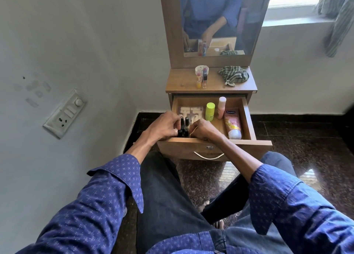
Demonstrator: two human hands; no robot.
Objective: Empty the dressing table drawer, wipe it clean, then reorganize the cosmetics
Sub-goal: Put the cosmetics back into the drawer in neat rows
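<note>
The wooden drawer [247,117] of the dressing table stands pulled out. At its front left, several small dark-capped bottles [184,126] stand upright in a cluster. My left hand [162,126] grips them from the left. My right hand [206,129] holds them from the right, and a thin yellow band shows by its fingers. Behind them lies a clear palette box [189,111]. A lime-green bottle [210,111] and a pink bottle [221,107] stand in the middle. A pink tube [232,123] lies at the right.
On the table top [210,85] stand small bottles [201,77] and a white tape roll, with a striped green cloth [233,74] to the right. The mirror [220,18] rises behind. A switch panel [65,114] is on the left wall. My knees are under the drawer front.
</note>
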